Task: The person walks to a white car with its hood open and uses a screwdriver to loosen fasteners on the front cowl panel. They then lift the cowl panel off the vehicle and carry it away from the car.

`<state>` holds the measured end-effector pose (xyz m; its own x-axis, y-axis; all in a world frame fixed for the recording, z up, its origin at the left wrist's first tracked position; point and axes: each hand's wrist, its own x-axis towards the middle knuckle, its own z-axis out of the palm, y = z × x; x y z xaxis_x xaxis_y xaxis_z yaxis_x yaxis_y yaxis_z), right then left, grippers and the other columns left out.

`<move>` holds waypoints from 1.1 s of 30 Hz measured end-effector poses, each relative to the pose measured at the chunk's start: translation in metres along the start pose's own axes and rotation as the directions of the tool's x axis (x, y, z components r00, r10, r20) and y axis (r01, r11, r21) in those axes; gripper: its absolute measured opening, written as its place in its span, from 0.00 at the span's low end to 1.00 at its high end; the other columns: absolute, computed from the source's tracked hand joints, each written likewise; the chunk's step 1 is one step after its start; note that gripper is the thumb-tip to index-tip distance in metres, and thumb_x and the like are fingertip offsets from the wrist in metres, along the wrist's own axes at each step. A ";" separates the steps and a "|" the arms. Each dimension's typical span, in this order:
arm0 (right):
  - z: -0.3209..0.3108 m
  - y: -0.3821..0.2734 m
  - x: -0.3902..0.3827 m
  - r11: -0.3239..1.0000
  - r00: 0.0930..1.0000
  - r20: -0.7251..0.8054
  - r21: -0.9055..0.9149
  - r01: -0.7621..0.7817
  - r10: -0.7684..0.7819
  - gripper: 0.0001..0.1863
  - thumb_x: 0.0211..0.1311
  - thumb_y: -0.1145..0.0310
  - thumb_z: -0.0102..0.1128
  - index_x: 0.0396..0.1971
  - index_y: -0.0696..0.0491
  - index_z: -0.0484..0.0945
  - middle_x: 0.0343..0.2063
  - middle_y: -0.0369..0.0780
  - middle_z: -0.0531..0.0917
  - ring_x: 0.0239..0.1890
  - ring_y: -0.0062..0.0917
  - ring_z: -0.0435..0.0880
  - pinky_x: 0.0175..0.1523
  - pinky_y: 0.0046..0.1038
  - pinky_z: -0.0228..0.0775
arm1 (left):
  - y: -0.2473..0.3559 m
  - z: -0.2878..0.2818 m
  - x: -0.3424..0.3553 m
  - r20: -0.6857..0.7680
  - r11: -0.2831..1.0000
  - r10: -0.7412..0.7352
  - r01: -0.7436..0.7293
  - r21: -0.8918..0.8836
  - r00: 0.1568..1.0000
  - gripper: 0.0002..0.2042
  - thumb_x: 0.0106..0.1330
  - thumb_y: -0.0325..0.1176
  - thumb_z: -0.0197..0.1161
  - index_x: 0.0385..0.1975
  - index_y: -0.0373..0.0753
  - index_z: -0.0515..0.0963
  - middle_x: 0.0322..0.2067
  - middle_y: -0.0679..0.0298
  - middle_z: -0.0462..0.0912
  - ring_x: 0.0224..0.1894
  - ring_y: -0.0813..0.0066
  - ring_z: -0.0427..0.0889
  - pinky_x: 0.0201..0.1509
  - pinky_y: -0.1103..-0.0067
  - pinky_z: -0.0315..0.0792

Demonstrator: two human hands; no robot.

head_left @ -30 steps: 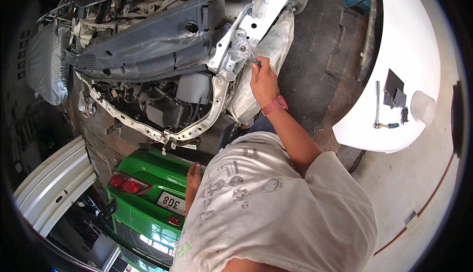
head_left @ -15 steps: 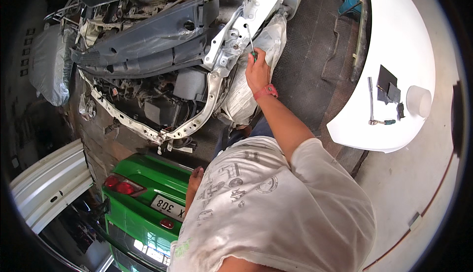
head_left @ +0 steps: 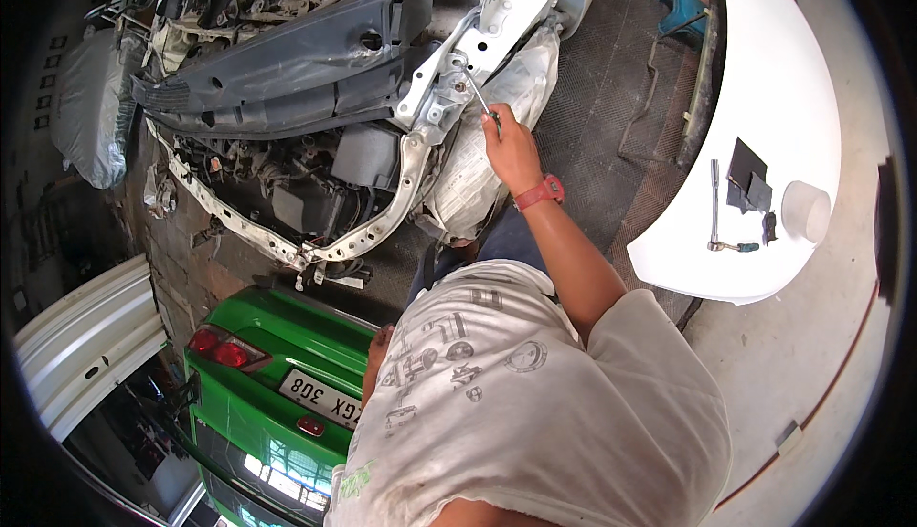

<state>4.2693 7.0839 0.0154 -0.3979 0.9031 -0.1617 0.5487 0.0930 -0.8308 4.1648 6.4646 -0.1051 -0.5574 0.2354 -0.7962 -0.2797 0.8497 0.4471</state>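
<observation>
My right hand [head_left: 515, 152] is closed round the dark handle of a screwdriver [head_left: 476, 91]. Its thin metal shaft slants up and left. The tip meets the white inner fender rail [head_left: 497, 26] of a stripped car front, beside a round fitting next to a dark hole. Whether it sits in a fastener is too small to tell. Low at my left side, my left hand [head_left: 380, 342] shows only in part beside my shirt; its fingers are too hidden to read. Crumpled pale sheeting [head_left: 468, 183] covers the wheel area just below my right hand.
A black cowl panel [head_left: 277, 64] spans the engine bay. Behind me stands a green car [head_left: 277, 336]. On the right, a white body panel [head_left: 697, 250] carries a ratchet [head_left: 735, 246], dark sheets [head_left: 747, 166] and a round tub [head_left: 805, 210]. A bumper bar [head_left: 705, 78] lies on the mat.
My right hand has turned the screwdriver so that it leans further left. Its tip has shifted from near the dark hole to the fitting left of and below it.
</observation>
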 end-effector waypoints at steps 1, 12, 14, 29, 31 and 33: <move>0.001 -0.001 0.001 1.000 1.000 -0.003 -0.002 0.010 -0.010 0.13 0.75 0.60 0.54 0.49 0.53 0.74 0.28 0.54 0.85 0.36 0.57 0.84 0.43 0.54 0.72 | 0.021 -0.001 -0.009 -0.005 0.998 0.042 -0.042 0.037 0.999 0.24 0.74 0.50 0.63 0.52 0.31 0.81 0.45 0.52 0.87 0.49 0.64 0.85 0.56 0.73 0.75; -0.010 -0.007 0.005 0.999 0.999 0.033 -0.041 0.004 -0.002 0.14 0.74 0.60 0.55 0.49 0.55 0.74 0.28 0.54 0.85 0.36 0.56 0.84 0.42 0.53 0.73 | 0.510 0.004 -0.035 0.116 0.209 0.917 -0.707 0.675 0.382 0.24 0.73 0.39 0.62 0.65 0.35 0.72 0.63 0.48 0.75 0.64 0.43 0.71 0.69 0.58 0.65; -0.010 -0.006 0.003 0.998 0.999 0.037 -0.061 -0.001 0.003 0.14 0.75 0.60 0.54 0.49 0.56 0.74 0.28 0.53 0.86 0.36 0.56 0.85 0.42 0.53 0.73 | 0.592 0.020 -0.027 0.205 0.031 0.947 -0.704 0.709 0.247 0.29 0.73 0.40 0.63 0.71 0.38 0.66 0.68 0.47 0.69 0.70 0.45 0.66 0.73 0.59 0.61; -0.015 -0.016 0.008 0.999 0.997 0.066 -0.021 -0.041 0.043 0.13 0.76 0.60 0.52 0.49 0.55 0.73 0.26 0.51 0.85 0.33 0.54 0.84 0.39 0.53 0.72 | 0.728 0.125 0.101 0.271 -0.047 0.919 -0.604 0.796 0.285 0.35 0.75 0.52 0.56 0.79 0.64 0.49 0.78 0.52 0.50 0.80 0.39 0.42 0.71 0.28 0.42; -0.016 -0.020 0.009 0.999 0.997 0.062 -0.020 -0.050 0.051 0.13 0.76 0.61 0.52 0.49 0.55 0.73 0.26 0.52 0.85 0.33 0.54 0.84 0.39 0.53 0.72 | 0.728 0.135 0.104 0.211 -0.009 0.944 -0.620 0.784 0.253 0.33 0.75 0.49 0.57 0.78 0.62 0.54 0.75 0.52 0.55 0.79 0.40 0.45 0.71 0.27 0.42; -0.017 -0.025 0.011 0.997 0.996 0.059 -0.028 -0.069 0.071 0.13 0.76 0.61 0.52 0.49 0.55 0.73 0.26 0.52 0.85 0.33 0.55 0.84 0.40 0.53 0.72 | 0.726 0.143 0.106 0.138 0.021 0.969 -0.622 0.783 0.206 0.29 0.75 0.44 0.58 0.75 0.61 0.62 0.70 0.53 0.62 0.77 0.43 0.52 0.70 0.26 0.42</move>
<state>4.2643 7.0986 0.0433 -0.4007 0.8811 -0.2510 0.5951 0.0420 -0.8026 4.0146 7.1736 0.0770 -0.2777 0.9368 0.2126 0.9528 0.2404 0.1852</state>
